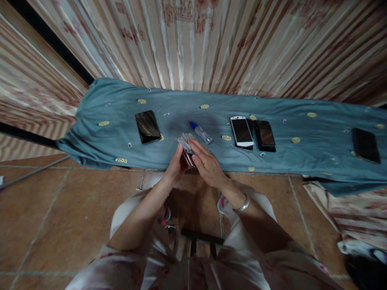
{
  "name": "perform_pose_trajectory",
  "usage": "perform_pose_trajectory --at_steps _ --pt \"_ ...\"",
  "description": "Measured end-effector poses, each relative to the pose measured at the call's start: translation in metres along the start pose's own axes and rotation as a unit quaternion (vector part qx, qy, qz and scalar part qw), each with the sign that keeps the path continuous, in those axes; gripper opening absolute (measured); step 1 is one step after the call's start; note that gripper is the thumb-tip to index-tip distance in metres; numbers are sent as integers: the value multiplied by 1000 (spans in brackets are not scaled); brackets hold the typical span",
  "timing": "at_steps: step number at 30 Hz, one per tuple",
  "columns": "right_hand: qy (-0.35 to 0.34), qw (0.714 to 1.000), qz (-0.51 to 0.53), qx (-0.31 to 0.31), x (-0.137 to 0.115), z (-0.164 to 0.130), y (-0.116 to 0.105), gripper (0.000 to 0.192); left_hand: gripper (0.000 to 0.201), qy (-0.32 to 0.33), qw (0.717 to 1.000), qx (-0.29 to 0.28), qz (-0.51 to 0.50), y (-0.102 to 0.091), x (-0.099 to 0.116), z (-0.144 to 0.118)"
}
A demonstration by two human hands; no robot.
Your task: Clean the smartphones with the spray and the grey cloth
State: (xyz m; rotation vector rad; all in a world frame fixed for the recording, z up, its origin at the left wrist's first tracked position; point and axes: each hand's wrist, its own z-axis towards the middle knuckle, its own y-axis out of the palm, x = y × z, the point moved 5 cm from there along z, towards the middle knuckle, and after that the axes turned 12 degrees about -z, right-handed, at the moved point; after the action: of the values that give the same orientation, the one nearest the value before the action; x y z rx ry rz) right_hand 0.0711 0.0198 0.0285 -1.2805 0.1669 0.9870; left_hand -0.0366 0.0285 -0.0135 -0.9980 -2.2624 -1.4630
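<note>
Seated before a low bench draped in blue cloth [115,121], a person grips a reddish phone [188,159] in the left hand [176,166], fingers clamped round it, while the right hand [206,163], fingers together, presses a grey wipe [185,141] on it. A small bottle [201,132] lies just beyond; four more phones flank it.

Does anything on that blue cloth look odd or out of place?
Mostly tidy. The white phone lies overlapping a black phone beside it, and the small bottle lies on its side. No spill or damage shows.
</note>
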Motion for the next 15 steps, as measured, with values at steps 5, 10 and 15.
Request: perform_pose_trajectory --at_steps 5,10,15 --pt "20 1000 9 -2 8 0 2 48 48 -15 1000 -4 -2 5 6 -2" --pt "31 999 10 -1 10 -1 6 47 50 6 1000 -7 0 6 19 -3" --pt "30 1000 1 5 12 -3 9 46 51 28 1000 11 -2 -2 26 2"
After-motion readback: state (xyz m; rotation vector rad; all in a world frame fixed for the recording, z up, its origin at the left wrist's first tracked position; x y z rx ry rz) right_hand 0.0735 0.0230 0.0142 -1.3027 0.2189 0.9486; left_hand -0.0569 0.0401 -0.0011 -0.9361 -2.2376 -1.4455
